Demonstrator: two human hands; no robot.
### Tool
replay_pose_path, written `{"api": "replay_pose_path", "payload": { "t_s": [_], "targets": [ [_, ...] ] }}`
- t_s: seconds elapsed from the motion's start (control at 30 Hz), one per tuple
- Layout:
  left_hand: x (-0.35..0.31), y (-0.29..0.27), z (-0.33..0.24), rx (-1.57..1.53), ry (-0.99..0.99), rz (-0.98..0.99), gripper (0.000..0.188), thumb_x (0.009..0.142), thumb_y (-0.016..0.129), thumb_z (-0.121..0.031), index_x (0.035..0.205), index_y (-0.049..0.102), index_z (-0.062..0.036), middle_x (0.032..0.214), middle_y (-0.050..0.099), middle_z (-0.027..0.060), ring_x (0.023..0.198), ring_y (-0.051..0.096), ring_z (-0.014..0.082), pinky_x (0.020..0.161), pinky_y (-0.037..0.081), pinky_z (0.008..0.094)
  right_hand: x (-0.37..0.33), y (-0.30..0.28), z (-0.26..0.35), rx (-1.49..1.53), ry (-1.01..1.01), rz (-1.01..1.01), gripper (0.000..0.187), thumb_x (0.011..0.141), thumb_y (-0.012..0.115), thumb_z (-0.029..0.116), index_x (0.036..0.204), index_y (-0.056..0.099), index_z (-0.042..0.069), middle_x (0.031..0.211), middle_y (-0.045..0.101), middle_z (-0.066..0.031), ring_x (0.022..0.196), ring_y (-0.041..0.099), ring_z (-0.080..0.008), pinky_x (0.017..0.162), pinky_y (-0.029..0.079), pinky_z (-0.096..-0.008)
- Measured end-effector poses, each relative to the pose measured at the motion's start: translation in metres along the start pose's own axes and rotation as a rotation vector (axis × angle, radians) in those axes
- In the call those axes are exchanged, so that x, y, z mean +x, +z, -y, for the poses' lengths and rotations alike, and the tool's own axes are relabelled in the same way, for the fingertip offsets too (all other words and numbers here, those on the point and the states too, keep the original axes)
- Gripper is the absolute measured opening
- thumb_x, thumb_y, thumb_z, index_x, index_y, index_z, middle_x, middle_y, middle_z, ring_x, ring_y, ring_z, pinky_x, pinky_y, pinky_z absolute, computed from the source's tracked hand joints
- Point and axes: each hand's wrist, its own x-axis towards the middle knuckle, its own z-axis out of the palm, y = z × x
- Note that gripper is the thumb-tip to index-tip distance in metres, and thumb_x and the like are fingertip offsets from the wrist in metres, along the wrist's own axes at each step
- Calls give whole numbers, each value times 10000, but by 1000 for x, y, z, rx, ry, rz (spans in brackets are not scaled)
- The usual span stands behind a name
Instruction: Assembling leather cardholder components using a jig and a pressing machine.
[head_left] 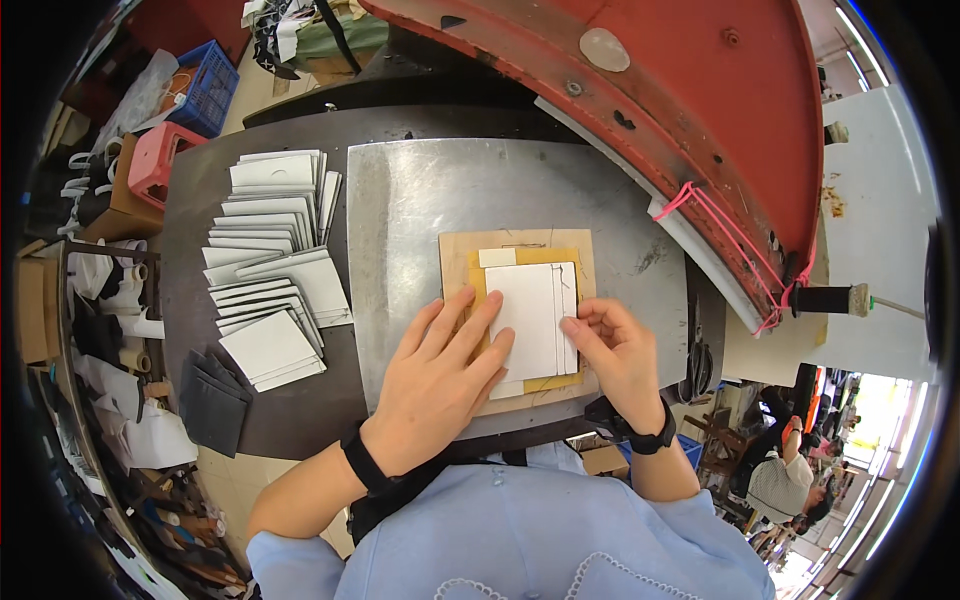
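A white rectangular panel [525,330] with dark lines down its right side lies in front of me. Under it are a yellow sheet [545,256] and a pale wooden board [453,252], on a grey metal plate [400,210]. My left hand [432,368] rests with fingers spread, its fingertips on the panel's left part. At the opposite edge, my right hand [618,362] has its thumb against the panel and its fingers curled, pinching that edge. Small pale strips [497,257] show at the panel's upper and lower left corners.
Overlapping white panels [272,260] lie in rows on the left of the dark table [340,410], near several black pieces [213,403]. A red machine arm [690,100] with pink cord [735,245] overhangs the far right. A person [783,475] is farther off at right.
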Motion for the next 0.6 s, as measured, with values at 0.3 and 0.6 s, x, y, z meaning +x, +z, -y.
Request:
{"api": "replay_pose_path", "payload": {
  "t_s": [0.3,0.6],
  "targets": [
    [1,-1,1,-53,-21,7,381,814,729,-170,1168,603,-108,1382,530,128,1275,481,346,1069,372,469,3,4,-11,-48,-82,-18,147,914,701,98,997,632,-2,829,656,3,722,574,-32,621,456,-186],
    [-1,3,-1,-60,-23,-14,376,820,723,-170,1172,603,-112,1392,521,126,1283,470,341,1084,359,475,3,6,-13,88,-67,-33,160,909,706,108,975,623,-12,798,627,9,698,529,-26,631,455,-190]
  ]
}}
